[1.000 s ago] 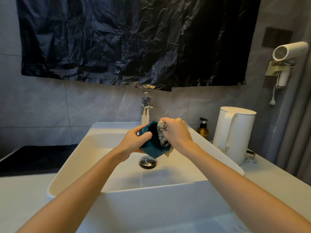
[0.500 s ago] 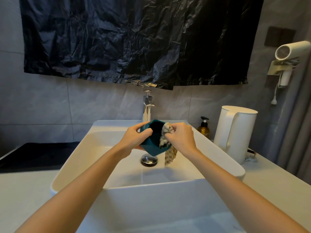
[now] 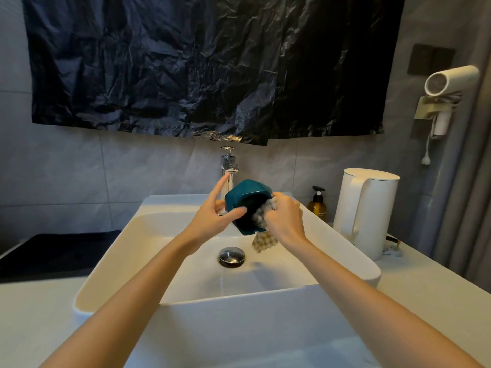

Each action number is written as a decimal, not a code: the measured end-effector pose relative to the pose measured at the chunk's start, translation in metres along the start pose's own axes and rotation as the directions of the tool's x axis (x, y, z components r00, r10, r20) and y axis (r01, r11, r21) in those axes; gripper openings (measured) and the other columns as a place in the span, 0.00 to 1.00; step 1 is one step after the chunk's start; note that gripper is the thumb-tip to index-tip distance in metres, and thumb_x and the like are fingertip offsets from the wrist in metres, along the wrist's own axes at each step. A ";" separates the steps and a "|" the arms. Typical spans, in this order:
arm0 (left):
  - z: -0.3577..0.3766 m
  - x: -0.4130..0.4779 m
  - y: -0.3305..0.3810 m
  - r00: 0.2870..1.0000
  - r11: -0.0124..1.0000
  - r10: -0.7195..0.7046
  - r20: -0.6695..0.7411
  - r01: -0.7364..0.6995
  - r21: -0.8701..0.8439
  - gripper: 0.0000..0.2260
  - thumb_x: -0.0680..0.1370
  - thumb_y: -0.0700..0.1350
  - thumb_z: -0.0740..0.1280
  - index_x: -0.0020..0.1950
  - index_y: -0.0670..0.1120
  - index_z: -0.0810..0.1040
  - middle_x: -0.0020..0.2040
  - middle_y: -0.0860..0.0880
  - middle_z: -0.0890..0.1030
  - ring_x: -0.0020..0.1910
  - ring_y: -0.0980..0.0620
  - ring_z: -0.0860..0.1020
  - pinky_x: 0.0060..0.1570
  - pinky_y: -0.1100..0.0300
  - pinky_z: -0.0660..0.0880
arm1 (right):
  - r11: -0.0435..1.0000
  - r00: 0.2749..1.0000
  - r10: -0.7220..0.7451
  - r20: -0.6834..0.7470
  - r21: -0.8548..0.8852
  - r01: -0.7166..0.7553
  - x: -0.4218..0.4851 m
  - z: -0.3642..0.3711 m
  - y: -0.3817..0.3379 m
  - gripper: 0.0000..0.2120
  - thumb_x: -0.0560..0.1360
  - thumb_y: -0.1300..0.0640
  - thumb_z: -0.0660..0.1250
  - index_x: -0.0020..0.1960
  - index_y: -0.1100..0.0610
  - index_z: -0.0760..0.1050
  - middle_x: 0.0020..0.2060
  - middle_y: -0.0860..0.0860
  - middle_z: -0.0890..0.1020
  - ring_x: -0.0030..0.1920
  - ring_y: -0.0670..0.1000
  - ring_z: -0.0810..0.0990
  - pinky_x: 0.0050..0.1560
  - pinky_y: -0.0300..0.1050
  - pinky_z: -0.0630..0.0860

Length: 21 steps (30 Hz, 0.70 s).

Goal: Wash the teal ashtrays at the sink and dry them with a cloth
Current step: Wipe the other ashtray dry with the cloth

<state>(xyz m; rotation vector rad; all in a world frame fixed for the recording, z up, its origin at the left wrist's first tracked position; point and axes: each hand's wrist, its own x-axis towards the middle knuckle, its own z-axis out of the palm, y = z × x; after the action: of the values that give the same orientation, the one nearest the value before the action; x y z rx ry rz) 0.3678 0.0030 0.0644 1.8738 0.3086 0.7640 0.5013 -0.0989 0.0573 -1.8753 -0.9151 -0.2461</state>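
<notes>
Teal ashtray (image 3: 245,193) at frame centre, tipped sideways above sink (image 3: 345,251), pinched by left hand (image 3: 212,219) with index finger lifted, right hand (image 3: 285,219) bunched on cloth (image 3: 263,241) inside hollow; risk of drop if wiping push beats that partial grip.

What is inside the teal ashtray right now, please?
A bunched checked cloth, gripped by the right hand, is pushed into the dark hollow of the teal ashtray, with its tail hanging out below. The hollow's floor is hidden by cloth and shadow.
</notes>
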 end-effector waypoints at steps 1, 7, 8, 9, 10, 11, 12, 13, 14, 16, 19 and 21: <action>0.002 0.000 0.003 0.996 0.999 -0.034 -0.084 0.035 0.019 0.34 0.74 0.52 0.70 0.73 0.66 0.54 0.70 0.52 0.68 0.68 0.52 0.68 0.60 0.55 0.68 | 0.999 0.998 -0.030 -0.050 0.009 0.031 0.000 0.000 0.000 0.10 0.78 0.60 0.64 0.59 0.58 0.77 0.49 0.54 0.82 0.51 0.54 0.80 0.49 0.49 0.80; 0.028 -0.010 0.025 0.921 0.929 -0.321 -0.219 0.261 -0.262 0.17 0.75 0.52 0.68 0.59 0.45 0.73 0.60 0.47 0.75 0.57 0.51 0.73 0.52 0.57 0.71 | 0.996 0.969 -0.083 -0.234 0.013 0.088 0.007 -0.004 -0.002 0.22 0.78 0.60 0.65 0.71 0.57 0.68 0.57 0.54 0.81 0.57 0.53 0.80 0.52 0.44 0.77; 0.031 -0.011 0.028 0.906 0.860 -0.401 -0.134 0.322 -0.395 0.17 0.76 0.51 0.68 0.61 0.43 0.74 0.59 0.48 0.76 0.58 0.50 0.73 0.54 0.57 0.71 | 0.995 0.964 -0.090 -0.249 0.010 0.095 0.007 -0.004 -0.002 0.23 0.78 0.60 0.65 0.72 0.57 0.67 0.58 0.54 0.81 0.57 0.53 0.80 0.53 0.44 0.77; 0.034 -0.011 0.031 0.886 0.756 -0.461 -0.047 0.364 -0.544 0.17 0.77 0.49 0.67 0.62 0.43 0.76 0.59 0.48 0.77 0.58 0.50 0.73 0.54 0.58 0.71 | 0.994 0.959 -0.102 -0.264 0.004 0.106 0.006 -0.003 -0.002 0.24 0.78 0.60 0.65 0.72 0.57 0.66 0.59 0.54 0.81 0.58 0.53 0.80 0.53 0.44 0.77; 0.034 -0.012 0.034 0.865 0.620 -0.501 0.037 0.388 -0.682 0.16 0.77 0.48 0.68 0.62 0.43 0.77 0.59 0.48 0.79 0.56 0.52 0.74 0.52 0.60 0.73 | 0.992 0.953 -0.118 -0.281 -0.003 0.122 0.005 -0.002 -0.002 0.24 0.77 0.60 0.66 0.72 0.57 0.66 0.58 0.54 0.81 0.57 0.53 0.80 0.53 0.43 0.77; 0.035 -0.011 0.037 0.843 0.465 -0.526 0.112 0.395 -0.792 0.15 0.76 0.48 0.68 0.61 0.43 0.79 0.58 0.48 0.80 0.53 0.52 0.76 0.50 0.62 0.74 | 0.990 0.944 -0.135 -0.302 -0.004 0.141 0.004 0.000 -0.001 0.25 0.77 0.60 0.67 0.72 0.57 0.66 0.58 0.55 0.81 0.57 0.54 0.80 0.53 0.43 0.77; 0.036 -0.011 0.040 0.825 0.323 -0.539 0.168 0.386 -0.864 0.14 0.76 0.47 0.69 0.59 0.42 0.79 0.57 0.46 0.81 0.51 0.52 0.77 0.49 0.63 0.75 | 0.987 0.934 -0.150 -0.325 -0.003 0.158 0.003 0.002 0.000 0.25 0.76 0.60 0.67 0.72 0.58 0.66 0.58 0.55 0.81 0.57 0.54 0.80 0.52 0.43 0.77; 0.037 -0.010 0.043 0.815 0.222 -0.546 0.195 0.364 -0.904 0.14 0.76 0.46 0.69 0.58 0.40 0.79 0.56 0.44 0.82 0.50 0.51 0.78 0.49 0.62 0.76 | 0.985 0.924 -0.161 -0.348 0.000 0.171 0.002 0.004 0.001 0.26 0.76 0.61 0.68 0.72 0.58 0.67 0.58 0.55 0.81 0.57 0.53 0.81 0.52 0.43 0.77; 0.038 -0.009 0.047 0.813 0.160 -0.546 0.200 0.336 -0.928 0.14 0.76 0.45 0.69 0.57 0.38 0.79 0.55 0.42 0.82 0.51 0.49 0.79 0.50 0.61 0.77 | 0.983 0.915 -0.166 -0.367 0.008 0.182 0.002 0.006 0.003 0.27 0.75 0.61 0.69 0.72 0.58 0.67 0.58 0.55 0.81 0.56 0.53 0.81 0.52 0.43 0.78; 0.041 -0.007 0.055 0.820 0.063 -0.535 0.204 0.279 -0.958 0.13 0.76 0.42 0.69 0.58 0.36 0.77 0.54 0.39 0.82 0.54 0.46 0.80 0.56 0.58 0.77 | 0.979 0.907 -0.173 -0.384 0.031 0.199 0.002 0.009 0.006 0.28 0.75 0.61 0.70 0.73 0.58 0.66 0.58 0.55 0.81 0.56 0.53 0.81 0.52 0.41 0.77; 0.044 -0.005 0.065 0.844 -0.050 -0.497 0.204 0.207 -0.977 0.12 0.78 0.40 0.65 0.59 0.35 0.74 0.56 0.38 0.80 0.61 0.43 0.77 0.63 0.54 0.72 | 0.964 0.898 -0.246 -0.365 0.009 0.267 0.000 0.011 0.009 0.30 0.74 0.62 0.71 0.73 0.58 0.65 0.58 0.56 0.81 0.56 0.53 0.81 0.53 0.42 0.77; 0.043 -0.004 0.068 0.857 -0.091 -0.484 0.178 0.153 -0.984 0.14 0.79 0.39 0.64 0.62 0.35 0.71 0.60 0.37 0.78 0.63 0.42 0.75 0.64 0.54 0.71 | 0.959 0.905 -0.274 -0.325 -0.018 0.283 -0.003 0.011 0.009 0.31 0.74 0.62 0.71 0.74 0.58 0.63 0.59 0.56 0.80 0.56 0.54 0.81 0.54 0.46 0.79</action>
<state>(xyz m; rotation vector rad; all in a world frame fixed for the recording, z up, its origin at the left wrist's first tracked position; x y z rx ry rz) 0.3832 -0.0598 0.1128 0.1764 0.2275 0.5472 0.5029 -0.0932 0.0443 -1.6088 -0.9476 -0.6924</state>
